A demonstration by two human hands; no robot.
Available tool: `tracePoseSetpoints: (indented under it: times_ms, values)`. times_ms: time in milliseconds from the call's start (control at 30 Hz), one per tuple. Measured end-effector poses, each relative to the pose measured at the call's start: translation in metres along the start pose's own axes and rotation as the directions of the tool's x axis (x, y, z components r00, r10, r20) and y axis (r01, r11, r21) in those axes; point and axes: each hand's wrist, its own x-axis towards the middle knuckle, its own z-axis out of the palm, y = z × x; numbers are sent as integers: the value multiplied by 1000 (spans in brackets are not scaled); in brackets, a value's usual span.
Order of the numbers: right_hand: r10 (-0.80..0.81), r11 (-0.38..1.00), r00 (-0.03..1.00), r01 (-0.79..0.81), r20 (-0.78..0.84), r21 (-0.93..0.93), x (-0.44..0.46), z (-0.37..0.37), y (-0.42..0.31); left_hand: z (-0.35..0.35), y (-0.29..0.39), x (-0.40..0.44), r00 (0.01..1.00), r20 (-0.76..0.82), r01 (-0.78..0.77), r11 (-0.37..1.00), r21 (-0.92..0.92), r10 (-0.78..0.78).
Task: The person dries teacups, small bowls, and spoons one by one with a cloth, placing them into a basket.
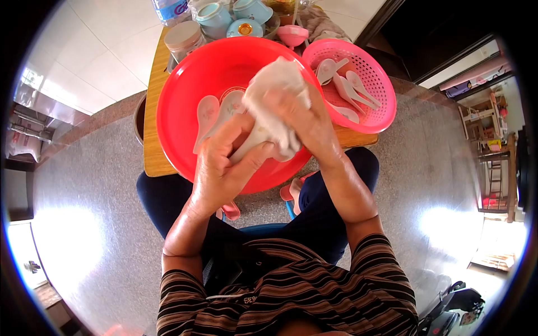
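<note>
My left hand (216, 171) is closed on a white soup spoon (250, 144), part of which shows between thumb and fingers. A crumpled white cloth (276, 84) is gripped in my right hand (311, 123) and pressed around the spoon's other end, which it hides. Both hands are over a large red basin (174, 131). Inside the basin lie white spoons with a faint printed pattern, one of them a spoon (207, 113) at the left. To the right, a pink colander (386, 112) holds several white spoons (348, 92).
The basin and colander rest on a wooden table (157, 157). Behind them stand light-blue cups (213, 21), a lidded jar (185, 40), a water bottle (171, 10) and a small pink bowl (292, 36). My knees are close below the table's front edge.
</note>
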Motion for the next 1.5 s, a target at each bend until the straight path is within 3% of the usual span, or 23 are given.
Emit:
tracePoseSetpoints:
  times_ms: [67,133,167,233,333,367,400,467,633,700,767,800,867,900,967,1000,1067,1133,1233,1300,1333,1400,1500]
  values:
    - [-112,992,986,119,126,-48,1,0,3,1,1,1,997,-77,22,994,-108,-31]
    - [-136,970,975,167,174,-177,1,-1,4,-6,3,3,983,-9,-167,925,341,181]
    - [-136,970,975,167,174,-177,1,-2,1,-7,3,3,984,-9,-167,925,341,180]
    - [11,992,987,10,159,-128,2,-5,-5,-8,3,3,963,58,-245,773,585,262]
    - [36,997,986,-24,160,-71,2,-8,-5,-3,-4,5,939,23,-279,722,634,343]
    - [36,997,986,-24,161,-72,2,-7,-3,-2,-2,2,976,-8,-177,816,550,217]
    - [-44,998,987,50,151,-33,2,-6,-1,-3,-1,3,976,-9,-176,816,550,217]
    - [-202,979,972,198,120,43,2,-4,3,-6,3,4,996,-12,91,995,49,-90]
    - [-283,921,948,311,145,-233,9,-12,3,-11,17,2,960,115,270,950,-156,-254]
    - [-338,874,932,363,134,-324,9,-14,0,-12,16,1,958,147,252,968,-19,-246]
    - [-392,715,916,364,89,-597,8,-18,-6,-10,14,2,965,132,230,973,-23,-225]
    - [-392,715,916,363,88,-597,9,-21,-4,-9,14,2,972,117,208,978,-27,-204]
    - [-568,530,816,462,107,-711,13,-27,5,-10,15,2,966,127,231,973,-22,-226]
    - [-568,530,816,462,106,-712,10,-24,1,-11,15,2,959,135,253,967,-17,-248]
    - [-77,894,996,51,-41,-445,4,-11,-9,-11,18,1,959,102,268,963,-25,-264]
    - [-77,894,996,50,-43,-444,5,-6,-3,-11,19,0,958,70,282,959,-32,-280]
    - [-344,878,939,332,28,-345,8,2,12,-14,18,0,956,72,290,953,-85,-285]
    - [-296,870,953,297,66,-394,9,-6,9,-14,16,1,955,73,296,945,-137,-288]
    - [-307,833,946,321,107,-450,8,-13,1,-10,12,1,979,-2,205,979,13,-205]
    - [-398,651,904,398,156,-646,8,-17,1,-11,16,2,974,13,224,974,39,-225]
    - [-398,651,904,398,156,-646,9,-20,2,-11,15,2,974,12,225,974,39,-225]
    - [-566,388,793,496,224,-777,14,-26,6,-12,14,3,983,-3,185,980,68,-186]
    - [-649,369,732,544,210,-754,18,-27,6,-13,16,3,978,20,206,976,64,-208]
